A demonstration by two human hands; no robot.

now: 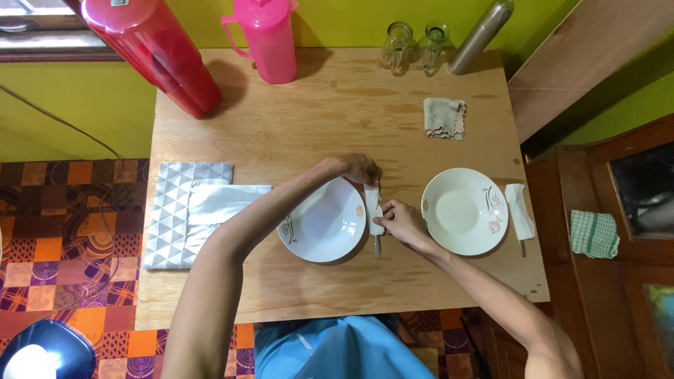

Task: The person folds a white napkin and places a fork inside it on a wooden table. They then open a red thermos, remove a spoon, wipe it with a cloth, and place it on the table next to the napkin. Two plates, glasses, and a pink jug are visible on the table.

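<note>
My right hand (401,223) pinches the lower part of a white paper napkin (374,210) wrapped round a metal utensil (377,244), just right of the near plate (321,221), a glossy white dish. My left hand (359,168) grips the napkin's top. I judge I'm setting it; next it needs laying straight. Beyond, on the grainy wooden tabletop (309,119): a frayed cloth (444,117), a pink plastic jug (269,41).

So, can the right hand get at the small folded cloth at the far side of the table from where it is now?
Probably yes. The folded cloth lies alone on bare wood beyond the right plate, with nothing over it. The right hand is busy on the wrapped cutlery and would have to let go first.
</note>
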